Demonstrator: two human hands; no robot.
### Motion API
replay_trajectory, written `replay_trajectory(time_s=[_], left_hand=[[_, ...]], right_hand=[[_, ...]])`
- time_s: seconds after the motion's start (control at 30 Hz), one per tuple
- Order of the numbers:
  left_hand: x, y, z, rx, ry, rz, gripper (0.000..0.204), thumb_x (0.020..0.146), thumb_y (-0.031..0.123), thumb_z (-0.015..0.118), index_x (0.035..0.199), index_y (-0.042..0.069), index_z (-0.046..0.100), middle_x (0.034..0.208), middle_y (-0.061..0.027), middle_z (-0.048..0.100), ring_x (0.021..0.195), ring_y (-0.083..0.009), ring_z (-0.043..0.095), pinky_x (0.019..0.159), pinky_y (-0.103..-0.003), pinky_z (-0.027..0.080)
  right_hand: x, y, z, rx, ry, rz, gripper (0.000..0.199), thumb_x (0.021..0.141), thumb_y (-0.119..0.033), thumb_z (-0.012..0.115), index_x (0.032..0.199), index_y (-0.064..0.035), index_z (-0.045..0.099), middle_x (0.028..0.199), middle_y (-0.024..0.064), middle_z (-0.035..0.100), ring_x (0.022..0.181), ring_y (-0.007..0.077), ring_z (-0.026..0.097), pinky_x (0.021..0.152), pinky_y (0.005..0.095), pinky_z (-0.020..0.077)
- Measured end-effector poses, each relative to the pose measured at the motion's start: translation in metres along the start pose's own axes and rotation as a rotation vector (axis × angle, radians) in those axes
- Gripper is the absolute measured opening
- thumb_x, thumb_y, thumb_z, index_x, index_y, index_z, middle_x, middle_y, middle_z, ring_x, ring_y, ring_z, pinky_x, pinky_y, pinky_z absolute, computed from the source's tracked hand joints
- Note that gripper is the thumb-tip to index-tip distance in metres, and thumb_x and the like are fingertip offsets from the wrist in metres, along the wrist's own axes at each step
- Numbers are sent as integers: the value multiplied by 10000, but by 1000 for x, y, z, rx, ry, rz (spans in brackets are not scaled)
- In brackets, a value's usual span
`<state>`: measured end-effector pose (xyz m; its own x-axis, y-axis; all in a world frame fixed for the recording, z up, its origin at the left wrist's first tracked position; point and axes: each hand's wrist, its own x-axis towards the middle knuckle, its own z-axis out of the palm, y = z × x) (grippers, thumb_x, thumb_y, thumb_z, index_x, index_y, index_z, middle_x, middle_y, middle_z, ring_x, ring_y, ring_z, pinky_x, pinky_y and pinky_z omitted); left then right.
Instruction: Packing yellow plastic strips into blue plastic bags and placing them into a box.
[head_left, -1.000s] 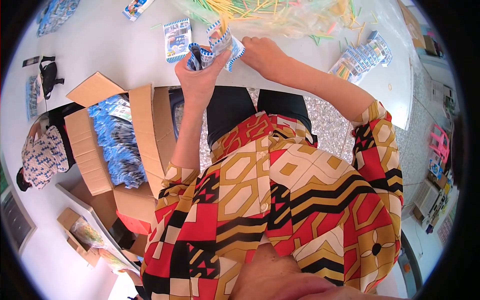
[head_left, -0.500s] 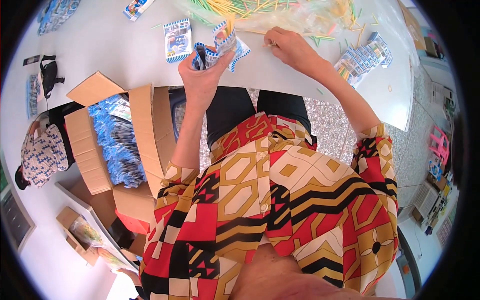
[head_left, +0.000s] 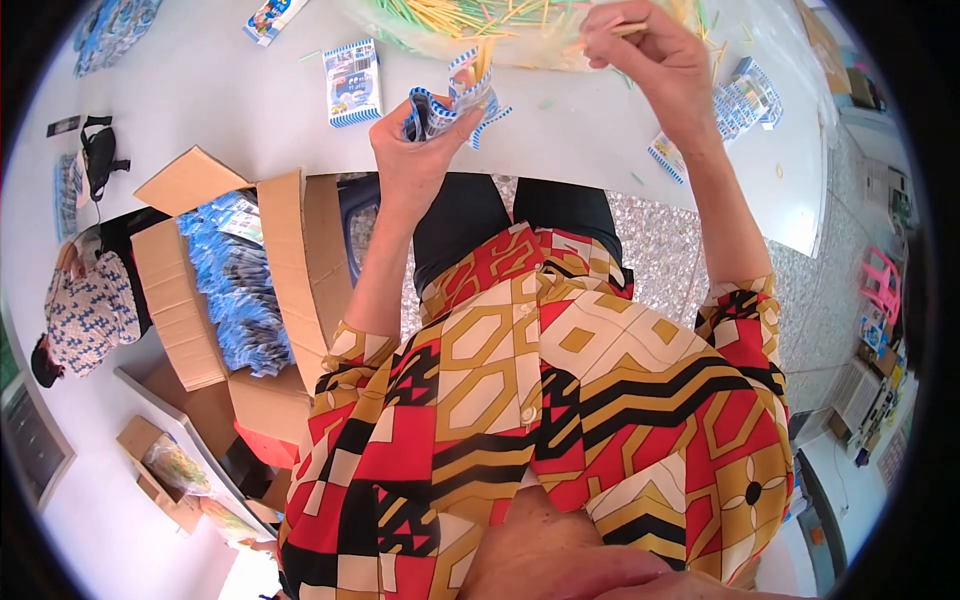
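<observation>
Left hand (head_left: 415,148): I'm gripping packets (head_left: 470,100), sticks (head_left: 485,58) protruding | Right hand (head_left: 655,62): I'm pinching a stick (head_left: 630,29) | Box (head_left: 175,310): already holding packs (head_left: 240,300) | Pile (head_left: 440,14): lying loose

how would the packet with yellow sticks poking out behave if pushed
The packet is likely floppy, as it looks creased in the left hand. It's probably light, held up by that one hand. The yellow sticks jutting out might slide free if tipped.
</observation>
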<state>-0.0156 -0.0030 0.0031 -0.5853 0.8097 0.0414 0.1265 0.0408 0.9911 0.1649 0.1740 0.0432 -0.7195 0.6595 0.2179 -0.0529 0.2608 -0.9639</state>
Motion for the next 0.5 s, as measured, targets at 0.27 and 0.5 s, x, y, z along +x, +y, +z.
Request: replay_trajectory(time_s=[0.27, 0.5], left_hand=[[-1, -3, 6, -16, -43, 86, 156, 731, 92, 750, 772, -4, 632, 644, 34, 579, 598, -18, 463, 522, -195, 383], [0, -1, 4, 14, -76, 82, 157, 729, 97, 748, 769, -6, 636, 626, 19, 576, 579, -31, 453, 514, -213, 386]], right_hand=[[25, -34, 53, -120, -97, -924, 120, 812, -6, 630, 932, 5, 628, 878, 64, 634, 753, 110, 593, 639, 230, 474], [6, -40, 54, -378, -266, -439, 130, 819, 21, 610, 943, -1, 640, 924, 75, 649, 791, 143, 618, 663, 238, 489]])
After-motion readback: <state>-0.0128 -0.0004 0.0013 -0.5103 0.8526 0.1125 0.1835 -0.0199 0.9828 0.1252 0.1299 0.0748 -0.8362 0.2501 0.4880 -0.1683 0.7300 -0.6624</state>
